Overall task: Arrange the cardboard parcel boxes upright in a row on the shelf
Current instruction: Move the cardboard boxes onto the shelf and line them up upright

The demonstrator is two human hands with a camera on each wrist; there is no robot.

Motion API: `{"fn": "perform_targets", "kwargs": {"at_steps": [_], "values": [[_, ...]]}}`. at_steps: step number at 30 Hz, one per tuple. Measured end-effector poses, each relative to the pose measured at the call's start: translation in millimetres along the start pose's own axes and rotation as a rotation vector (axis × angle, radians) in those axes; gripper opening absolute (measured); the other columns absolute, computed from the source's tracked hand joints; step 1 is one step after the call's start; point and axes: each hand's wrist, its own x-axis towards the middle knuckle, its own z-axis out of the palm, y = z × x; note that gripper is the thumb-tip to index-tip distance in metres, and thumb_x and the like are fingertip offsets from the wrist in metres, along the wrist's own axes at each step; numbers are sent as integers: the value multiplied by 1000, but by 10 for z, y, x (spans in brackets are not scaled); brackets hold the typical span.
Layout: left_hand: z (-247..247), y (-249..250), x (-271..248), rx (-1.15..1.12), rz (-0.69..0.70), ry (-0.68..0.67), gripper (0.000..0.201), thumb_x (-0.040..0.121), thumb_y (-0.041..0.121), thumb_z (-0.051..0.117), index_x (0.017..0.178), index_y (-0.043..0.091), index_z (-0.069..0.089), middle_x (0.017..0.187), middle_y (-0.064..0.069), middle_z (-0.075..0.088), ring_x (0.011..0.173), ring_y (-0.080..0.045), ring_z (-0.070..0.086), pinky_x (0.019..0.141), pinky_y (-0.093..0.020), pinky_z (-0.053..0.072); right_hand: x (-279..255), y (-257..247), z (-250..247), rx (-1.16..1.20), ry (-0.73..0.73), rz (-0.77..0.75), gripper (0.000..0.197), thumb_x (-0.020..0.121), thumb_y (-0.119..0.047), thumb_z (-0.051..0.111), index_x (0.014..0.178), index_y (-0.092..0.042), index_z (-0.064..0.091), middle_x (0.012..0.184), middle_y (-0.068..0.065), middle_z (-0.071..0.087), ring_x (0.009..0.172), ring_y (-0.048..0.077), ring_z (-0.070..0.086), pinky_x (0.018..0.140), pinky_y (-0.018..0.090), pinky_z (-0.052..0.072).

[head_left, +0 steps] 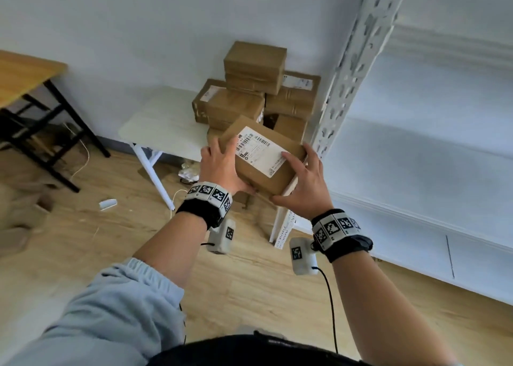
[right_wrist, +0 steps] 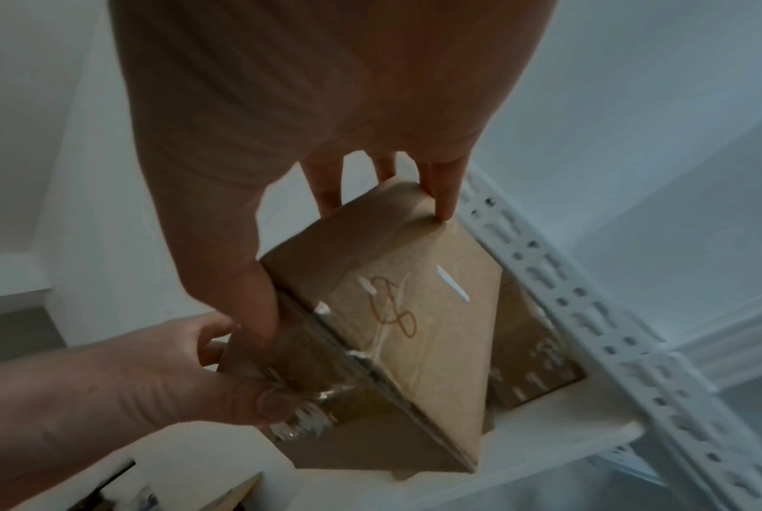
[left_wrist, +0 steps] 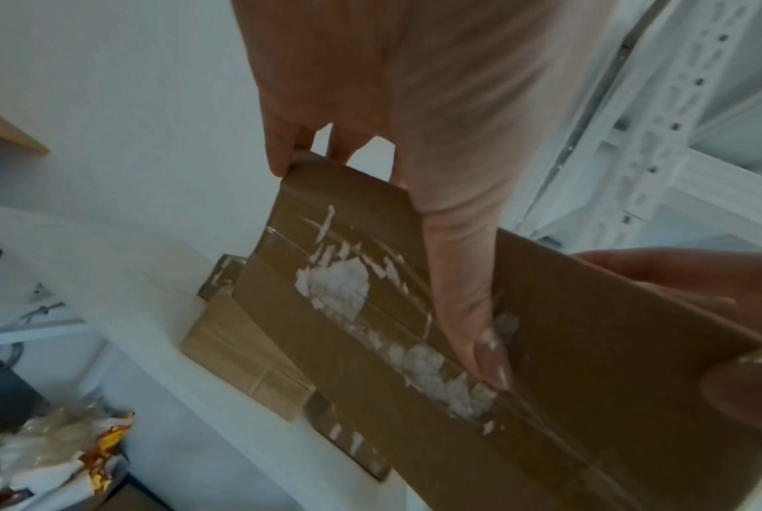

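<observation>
A brown cardboard parcel (head_left: 261, 157) with a white barcode label is held tilted in the air between both hands. My left hand (head_left: 222, 168) grips its left end, fingers over the top edge and thumb underneath (left_wrist: 470, 311). My right hand (head_left: 305, 182) grips its right end, thumb on the label side and fingers wrapped round the far edge (right_wrist: 440, 197). The parcel (right_wrist: 396, 332) carries clear tape and an orange scribble; torn label scraps show on its underside (left_wrist: 370, 311). A pile of several parcels (head_left: 255, 93) sits behind it on a small white table (head_left: 161, 121). The white shelf unit (head_left: 416, 157) stands at the right.
The shelf's perforated white upright (head_left: 341, 88) rises just right of the held parcel. A wooden desk (head_left: 25, 77) with black legs stands at far left. Cables and a white adapter (head_left: 108, 204) lie on the wood floor, with crumpled packaging (left_wrist: 50, 449) under the table.
</observation>
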Motion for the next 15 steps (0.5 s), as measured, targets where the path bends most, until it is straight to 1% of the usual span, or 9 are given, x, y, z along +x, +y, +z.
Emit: {"fn": "perform_targets", "kwargs": {"at_steps": [3, 6, 9, 12, 15], "values": [[-203, -395, 355, -2, 1, 19, 134, 44, 55, 93, 151, 30, 17, 152, -17, 20, 131, -39, 26, 107, -52, 35, 425, -301, 265, -13, -4, -24, 98, 56, -44, 86, 144, -24, 46, 160, 14, 9, 146, 36, 15, 116, 53, 30], [-401, -723, 735, -47, -33, 46, 132, 45, 49, 95, 151, 30, 18, 157, -17, 13, 138, -40, 17, 109, -56, 35, 891, -559, 504, -13, -7, -41, 97, 58, -46, 86, 143, -25, 45, 161, 12, 9, 146, 35, 13, 117, 51, 28], [-592, -1014, 1165, -93, -61, 87, 129, 47, 43, 96, 151, 31, 20, 159, -15, 8, 142, -39, 10, 110, -56, 33, 1419, -783, 743, 11, 4, -42, 99, 56, -49, 85, 144, -26, 45, 161, 9, 8, 147, 31, 11, 119, 48, 26], [-739, -1329, 1576, -98, -126, 147, 129, 46, 43, 96, 151, 32, 23, 159, -15, 7, 143, -38, 10, 112, -54, 32, 1970, -994, 976, 28, -7, -88, 101, 56, -52, 85, 145, -23, 45, 161, 10, 9, 147, 30, 10, 118, 44, 22], [-833, -1638, 1916, -103, -230, 174, 129, 48, 49, 95, 153, 33, 21, 161, -17, 3, 144, -41, 13, 114, -52, 29, 2491, -1196, 1198, 68, -28, -103, 100, 58, -53, 85, 145, -21, 46, 161, 10, 10, 147, 29, 10, 116, 42, 26]]}}
